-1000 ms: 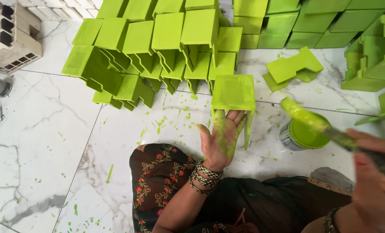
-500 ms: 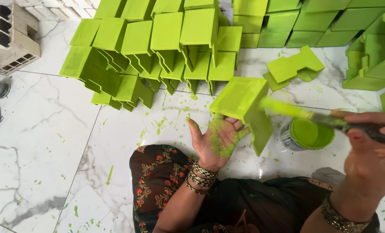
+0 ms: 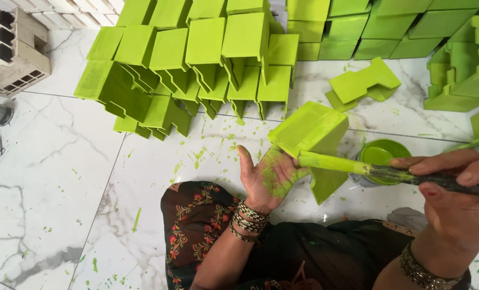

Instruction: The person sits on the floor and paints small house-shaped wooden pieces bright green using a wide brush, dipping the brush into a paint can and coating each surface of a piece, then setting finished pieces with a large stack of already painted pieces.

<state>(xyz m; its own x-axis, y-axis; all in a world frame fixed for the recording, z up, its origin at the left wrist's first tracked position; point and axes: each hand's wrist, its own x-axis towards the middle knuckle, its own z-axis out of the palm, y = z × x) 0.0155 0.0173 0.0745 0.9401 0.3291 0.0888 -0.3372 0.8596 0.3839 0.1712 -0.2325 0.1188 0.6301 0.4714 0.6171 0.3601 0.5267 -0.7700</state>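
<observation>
Left hand (image 3: 269, 180), palm up and smeared with green paint, props a green block (image 3: 310, 131) from below; the fingers are spread against its underside rather than curled round it, so the block rests on the hand more than it is clamped. Right hand (image 3: 454, 185) is closed round the dark handle of a brush (image 3: 357, 167), whose paint-laden head lies across the block's lower edge, just beside the left palm.

Change over the last second: the block, earlier lying flat and square-on above the left hand, is now tipped so that one broad face and a side flap show; the brush, earlier held away to the right, has come in to touch the block. This suggests that a fresh face is being presented for coating.

Surroundings: an open paint can (image 3: 381, 156) with green paint stands on the floor (image 3: 46, 177) just behind the brush shaft, between the two hands. A row of painted blocks (image 3: 185, 64) leans together beyond the left hand; further stacks (image 3: 389, 29) and loose pieces (image 3: 363, 83) lie at upper right. An unpainted pale block (image 3: 11, 51) sits at upper left. Green spatters mark the marble. The can stands close to the brush's path; nothing else crowds the hands.
</observation>
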